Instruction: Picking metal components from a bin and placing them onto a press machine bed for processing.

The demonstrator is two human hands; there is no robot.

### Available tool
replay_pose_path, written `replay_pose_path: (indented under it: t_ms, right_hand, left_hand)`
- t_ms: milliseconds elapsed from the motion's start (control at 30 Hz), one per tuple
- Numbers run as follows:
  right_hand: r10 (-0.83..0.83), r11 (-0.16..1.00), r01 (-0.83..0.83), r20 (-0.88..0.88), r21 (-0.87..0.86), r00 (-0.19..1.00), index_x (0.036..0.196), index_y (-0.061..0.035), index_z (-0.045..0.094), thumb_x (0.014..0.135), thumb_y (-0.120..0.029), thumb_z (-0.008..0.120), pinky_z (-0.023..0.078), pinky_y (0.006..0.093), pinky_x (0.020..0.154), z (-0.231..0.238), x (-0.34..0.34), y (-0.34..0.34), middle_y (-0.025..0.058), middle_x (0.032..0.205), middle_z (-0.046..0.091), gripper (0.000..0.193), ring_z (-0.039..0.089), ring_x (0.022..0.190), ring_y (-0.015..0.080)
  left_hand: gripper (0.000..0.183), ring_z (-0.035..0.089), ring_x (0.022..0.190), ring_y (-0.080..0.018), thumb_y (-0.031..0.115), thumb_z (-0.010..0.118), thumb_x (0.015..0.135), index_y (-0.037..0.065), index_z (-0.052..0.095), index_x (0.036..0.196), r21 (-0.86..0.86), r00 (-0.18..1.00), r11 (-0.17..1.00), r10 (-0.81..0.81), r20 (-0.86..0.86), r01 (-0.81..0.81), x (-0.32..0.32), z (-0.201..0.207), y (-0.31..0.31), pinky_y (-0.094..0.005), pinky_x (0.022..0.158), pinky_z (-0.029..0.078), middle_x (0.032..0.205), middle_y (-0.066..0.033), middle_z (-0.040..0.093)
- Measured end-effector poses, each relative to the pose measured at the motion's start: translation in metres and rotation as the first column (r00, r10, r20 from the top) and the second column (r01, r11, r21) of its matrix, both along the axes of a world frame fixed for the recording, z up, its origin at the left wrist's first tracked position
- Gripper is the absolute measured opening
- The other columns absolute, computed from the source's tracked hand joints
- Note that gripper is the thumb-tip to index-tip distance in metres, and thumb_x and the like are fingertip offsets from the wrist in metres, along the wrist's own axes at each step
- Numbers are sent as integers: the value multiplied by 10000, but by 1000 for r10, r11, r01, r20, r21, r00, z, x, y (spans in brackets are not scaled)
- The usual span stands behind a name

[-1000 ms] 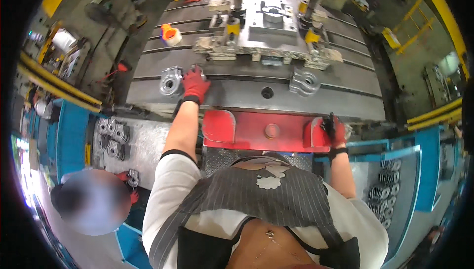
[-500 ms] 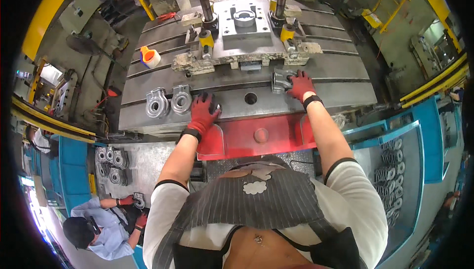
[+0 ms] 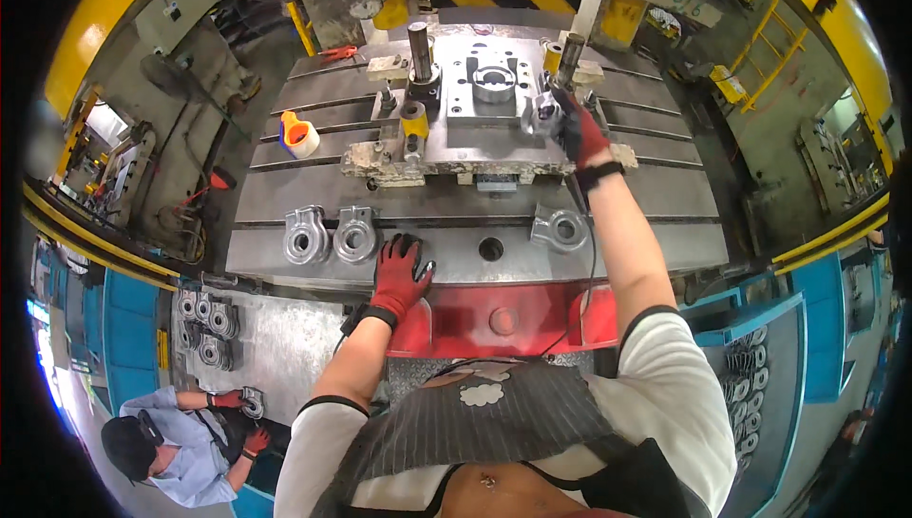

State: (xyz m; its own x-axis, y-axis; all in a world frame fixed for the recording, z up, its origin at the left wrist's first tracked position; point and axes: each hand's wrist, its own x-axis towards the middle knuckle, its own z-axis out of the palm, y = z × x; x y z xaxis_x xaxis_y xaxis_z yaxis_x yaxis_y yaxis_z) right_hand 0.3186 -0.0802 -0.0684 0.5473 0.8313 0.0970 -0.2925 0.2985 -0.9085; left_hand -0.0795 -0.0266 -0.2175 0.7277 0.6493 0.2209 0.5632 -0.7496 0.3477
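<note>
My right hand (image 3: 581,133), in a red glove with dark fingertips, grips a grey ring-shaped metal casting (image 3: 541,116) beside the right side of the die block. The bright die block (image 3: 460,90) carries a round seat (image 3: 494,86) in its middle. My left hand (image 3: 403,273), gloved alike, lies on the front edge of the steel press bed (image 3: 437,247) with its fingers spread, holding nothing. Left of it, two castings stand side by side, one casting (image 3: 306,236) further out and another casting (image 3: 355,235) nearer. One more casting (image 3: 560,229) lies on the bed at right.
Guide posts (image 3: 419,52) flank the die block. A white and orange tape roll (image 3: 300,138) sits on the bed at left. A red panel (image 3: 475,323) is in front of me. A blue-framed bin (image 3: 798,366) holds several castings. A co-worker (image 3: 180,451) handles a casting at lower left.
My right hand has moved from the front right of the bed to the die block, now with a casting in it. My left hand stays at the front edge. The view has shifted slightly.
</note>
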Motion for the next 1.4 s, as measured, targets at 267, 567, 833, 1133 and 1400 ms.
replay_pose_path:
  t_ms: [267, 567, 833, 1133, 1400]
  right_hand:
    - [156, 613, 722, 945, -320, 287, 1196, -51, 543, 693, -586, 658, 323, 496, 1013, 1, -18, 127, 179, 1429, 301, 744, 362, 1267, 381]
    - [365, 621, 745, 931, -243, -1, 1341, -49, 349, 676, -630, 650, 215, 590, 1041, -29, -43, 154, 190, 1383, 357, 933, 334, 1276, 389]
    - [166, 753, 635, 983, -174, 72, 1397, -53, 280, 760, -600, 576, 179, 473, 1096, -21, -19, 107, 185, 1422, 324, 890, 274, 1328, 344]
    - [-207, 821, 553, 832, -138, 515, 1259, -19, 475, 803, -182, 674, 421, 358, 926, -93, -59, -194, 167, 1198, 563, 524, 549, 1094, 272]
    - [-248, 840, 212, -6, -499, 969, 1263, -69, 471, 903, -295, 513, 443, 335, 903, -266, -68, -410, 37, 1206, 563, 427, 551, 1069, 200]
  left_hand:
    - [604, 342, 1238, -368, 409, 643, 699, 81, 540, 1195, 33, 999, 999, -36, -4, 36, -1, -6, 8, -477, 1076, 228, 1307, -199, 420]
    - [594, 337, 1231, -404, 409, 649, 702, 94, 543, 1194, -34, 1000, 999, 10, 2, -10, -2, 3, 1, -490, 1062, 248, 1312, -200, 418]
    - [567, 363, 1223, -389, 395, 652, 711, 111, 554, 1192, 8, 1000, 1000, 7, 18, -7, 3, 4, 2, -472, 1062, 257, 1301, -196, 434]
    - [362, 503, 1112, -277, 128, 571, 842, 39, 525, 1190, -451, 786, 887, 345, 512, -96, -75, -45, 25, -377, 963, 386, 1211, -148, 529]
    - [391, 569, 1004, -148, 350, 491, 927, 64, 550, 1187, -916, 938, 323, 167, 304, 239, -182, -133, -15, -293, 846, 464, 1083, -49, 620]
